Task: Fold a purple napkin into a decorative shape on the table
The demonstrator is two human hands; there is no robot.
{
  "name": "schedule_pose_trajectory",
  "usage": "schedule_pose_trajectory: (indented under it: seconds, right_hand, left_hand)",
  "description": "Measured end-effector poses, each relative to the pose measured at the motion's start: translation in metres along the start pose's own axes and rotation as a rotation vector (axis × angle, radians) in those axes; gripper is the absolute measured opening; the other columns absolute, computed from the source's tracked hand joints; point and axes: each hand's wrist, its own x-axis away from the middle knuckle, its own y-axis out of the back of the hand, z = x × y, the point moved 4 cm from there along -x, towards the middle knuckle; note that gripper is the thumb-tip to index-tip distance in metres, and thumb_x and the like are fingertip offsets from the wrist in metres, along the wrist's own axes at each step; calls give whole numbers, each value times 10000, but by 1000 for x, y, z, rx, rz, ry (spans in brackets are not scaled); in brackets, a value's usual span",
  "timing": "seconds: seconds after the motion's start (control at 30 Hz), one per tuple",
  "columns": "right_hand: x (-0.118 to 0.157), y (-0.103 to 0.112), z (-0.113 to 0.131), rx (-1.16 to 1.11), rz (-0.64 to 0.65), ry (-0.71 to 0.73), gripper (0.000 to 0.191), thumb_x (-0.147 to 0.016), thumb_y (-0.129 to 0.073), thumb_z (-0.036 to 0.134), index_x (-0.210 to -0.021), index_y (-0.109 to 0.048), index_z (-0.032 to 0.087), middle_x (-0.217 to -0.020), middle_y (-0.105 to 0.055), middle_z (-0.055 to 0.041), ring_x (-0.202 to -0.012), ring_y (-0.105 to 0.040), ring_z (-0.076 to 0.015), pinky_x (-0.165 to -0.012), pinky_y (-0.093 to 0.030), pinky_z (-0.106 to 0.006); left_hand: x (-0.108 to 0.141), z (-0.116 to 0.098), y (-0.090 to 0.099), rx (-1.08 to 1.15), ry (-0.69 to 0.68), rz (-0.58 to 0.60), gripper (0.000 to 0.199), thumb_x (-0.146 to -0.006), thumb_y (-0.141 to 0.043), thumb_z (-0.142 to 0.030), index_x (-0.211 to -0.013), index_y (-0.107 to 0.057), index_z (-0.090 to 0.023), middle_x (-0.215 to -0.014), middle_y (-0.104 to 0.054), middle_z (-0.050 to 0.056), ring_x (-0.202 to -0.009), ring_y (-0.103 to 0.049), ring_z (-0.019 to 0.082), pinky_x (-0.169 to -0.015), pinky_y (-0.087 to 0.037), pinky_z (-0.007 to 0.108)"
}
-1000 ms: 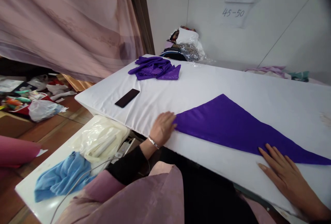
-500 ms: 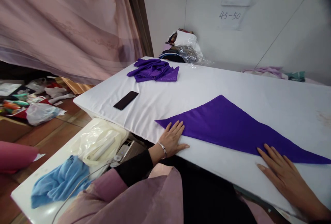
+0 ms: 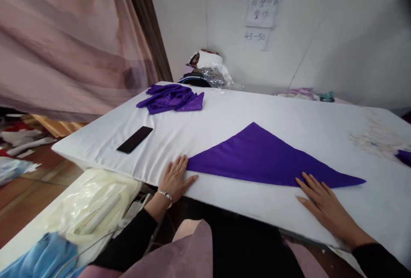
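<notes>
A purple cloth napkin (image 3: 257,158), folded into a wide triangle, lies flat on the white-covered table (image 3: 244,203) with its long edge toward me. My left hand (image 3: 175,179), a silver bracelet at its wrist, rests flat at the napkin's left corner with fingers spread, covering that tip. Along the long edge, right of the middle, my right hand (image 3: 324,205) lies open, its fingertips on the fabric. Neither hand grips anything. The napkin's right tip shows uncovered.
A crumpled purple cloth pile (image 3: 173,98) and a black phone (image 3: 135,139) are at the table's left. Wrapped fabrics (image 3: 208,68) stand by the wall. A plastic bag (image 3: 93,205) and a blue cloth (image 3: 45,254) lie on a lower surface. Another purple piece (image 3: 403,157) shows at the right edge.
My left hand has slid left along the napkin's edge to its left corner. My right hand stays on the long edge. The view has turned to the right and tilted up.
</notes>
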Motion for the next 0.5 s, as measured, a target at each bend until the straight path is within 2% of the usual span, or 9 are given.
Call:
schedule_pose_trajectory:
  seconds: [0.17,0.27,0.37,0.47,0.5]
  right_hand:
    - [-3,9,7,-18,15,-15,570,-911,-345,528,-1422,-317,279,-1514,-211,-64,-1374,-224,-277,-1086,-238,-521]
    - [-5,12,11,-34,25,-15,562,-918,-328,524,-1427,-304,288,-1515,-202,-54,-1382,-203,-262,-1093,-226,-514]
    - [-6,13,11,-44,39,-32,582,-910,-326,548,-1429,-301,288,-1513,-206,-50,-1387,-185,-259,-1104,-201,-509]
    - [-7,13,10,-53,54,-55,589,-908,-321,556,-1429,-303,283,-1515,-201,-52,-1391,-170,-256,-1111,-185,-503]
    - [-7,13,11,-58,60,-55,587,-910,-317,554,-1430,-301,283,-1516,-196,-50,-1392,-165,-254,-1112,-182,-501]
  left_hand:
    - [-5,16,-2,-25,44,-3,727,-848,-351,-592,-1409,-309,-132,-1476,-305,133,-1375,-238,282,-1104,-211,515]
    - [-12,4,5,-38,-5,-117,723,-843,-371,-594,-1395,-335,-128,-1464,-324,153,-1369,-250,298,-1095,-216,533]
    - [-20,-40,12,-17,-239,-178,688,-868,-359,-570,-1388,-346,-119,-1458,-337,155,-1371,-250,285,-1102,-200,523]
    - [-27,-98,13,35,-551,-101,659,-877,-353,-568,-1392,-346,-156,-1473,-323,122,-1378,-237,262,-1105,-208,497]
    - [-31,-112,11,45,-608,-64,674,-871,-345,-588,-1394,-344,-163,-1478,-313,118,-1379,-234,265,-1105,-202,504]
